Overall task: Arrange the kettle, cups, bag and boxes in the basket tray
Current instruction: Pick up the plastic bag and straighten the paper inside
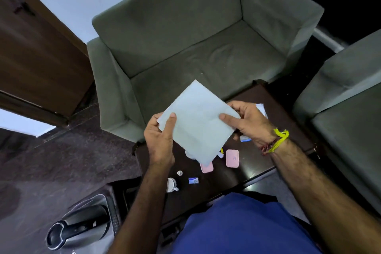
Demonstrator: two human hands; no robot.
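Held up over the dark table (259, 156), a pale flat bag (195, 121), tilted like a diamond with 1 corner at 12 o'clock. Gripped at its 9 o'clock edge by the left hand (159, 140), thumb pressed on top and fingers curled behind. Pinched at its 3 o'clock edge by the right hand (250, 122), thumb on the front, fingers folded underneath; yellow thread (278, 139) tied around that wrist. Below the bag, toward 6 o'clock, 2 pink boxes (232, 158) lying flat on the table, 1 partly hidden beneath the bag. Farther toward 7 o'clock, a white cup (172, 185) on its side, near a small blue packet (193, 180). Off at 8 o'clock, near the floor, a steel kettle (80, 227). Beyond the table at 12 o'clock, a green armchair (195, 33).
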